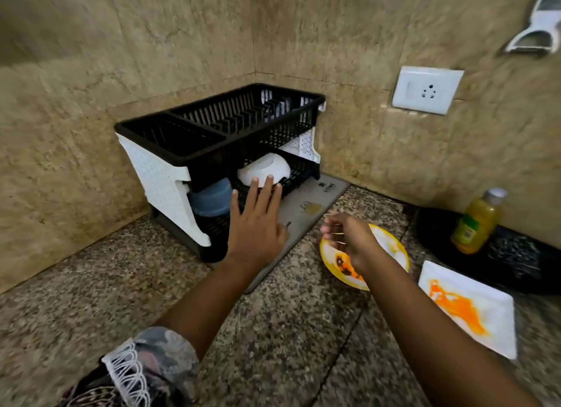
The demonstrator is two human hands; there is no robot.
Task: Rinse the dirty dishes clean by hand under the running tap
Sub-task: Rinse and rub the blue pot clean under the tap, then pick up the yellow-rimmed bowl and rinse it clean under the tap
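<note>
Since the dirty stuff all sits off to our right, the pickup really comes down to which hand is closer — and that's clearly the right hand (346,236). It hangs directly over the round yellow-rimmed plate with dark and orange food scraps (391,249), fingers loosely curled with nothing in them as far as we can tell (the motion blur doesn't help). Just beyond that, further right and nearer us, lies the square white plate smeared with orange sauce (473,309), flat on the speckled granite counter (91,300).

Our left hand (255,221) is way off that line — flat and spread, fingers straight, fingertips reaching toward the upturned white bowl (264,168) on the lower shelf of the black and white plastic dish rack (170,182) in the corner. Whether they actually touch it we can't say.

No tap or sink shows in view, so our guess is the right hand drops onto the yellow plate's near rim and carries it off toward the water.
</note>
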